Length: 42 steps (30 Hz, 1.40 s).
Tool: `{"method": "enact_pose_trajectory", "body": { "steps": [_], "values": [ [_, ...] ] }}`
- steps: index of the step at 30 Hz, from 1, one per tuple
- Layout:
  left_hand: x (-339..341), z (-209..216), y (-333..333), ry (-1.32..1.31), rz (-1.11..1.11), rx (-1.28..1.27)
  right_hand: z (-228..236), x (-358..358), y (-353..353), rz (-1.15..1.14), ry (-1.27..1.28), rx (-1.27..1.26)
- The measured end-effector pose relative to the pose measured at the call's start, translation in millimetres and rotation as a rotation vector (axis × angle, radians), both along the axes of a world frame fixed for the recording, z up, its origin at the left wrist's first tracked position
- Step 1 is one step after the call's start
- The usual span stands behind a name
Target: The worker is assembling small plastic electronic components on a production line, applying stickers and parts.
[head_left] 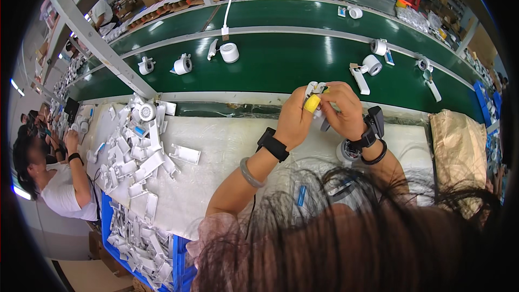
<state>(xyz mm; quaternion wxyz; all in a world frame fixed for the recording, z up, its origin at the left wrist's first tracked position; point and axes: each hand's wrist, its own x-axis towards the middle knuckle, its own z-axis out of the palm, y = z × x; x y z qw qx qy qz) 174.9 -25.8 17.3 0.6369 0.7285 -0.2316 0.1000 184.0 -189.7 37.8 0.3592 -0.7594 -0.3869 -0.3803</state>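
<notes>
Over the far edge of the worktable, my left hand [294, 118] and my right hand [344, 112] meet with fingers closed around a small white plastic part [312, 87]. A yellow piece [312, 103] shows at the left fingertips against that part; whether it is attached cannot be told. The right fingers pinch the other side and hide much of the part. Below my right wrist, a round white fan-like unit [346, 152] lies on the table, partly covered by the arm. Closer in, a white piece with a blue insert [301, 195] is partly hidden by hair.
White plastic housings [148, 165] are heaped at the left above a filled blue crate [181, 254]. A green conveyor [281, 62] carries several round white units beyond the table. A white cable [227, 5] hangs over it. Brown paper [459, 151] lies right; a co-worker [67, 192] sits left.
</notes>
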Motion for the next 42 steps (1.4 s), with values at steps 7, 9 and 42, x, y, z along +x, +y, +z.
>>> {"method": "enact_pose_trajectory", "body": {
  "steps": [7, 9, 42],
  "values": [
    [6, 2, 4, 0.037, 0.021, 0.126, -1, 0, -2, -0.005, 0.086, -0.021],
    [8, -5, 2, 0.122, 0.024, 0.034, -1, 5, -3, 0.017, 0.25, -0.112],
    [29, -20, 11, 0.707, -0.161, -0.346, -69, 73, -55, -0.182, 0.347, -0.533]
  ]
}}
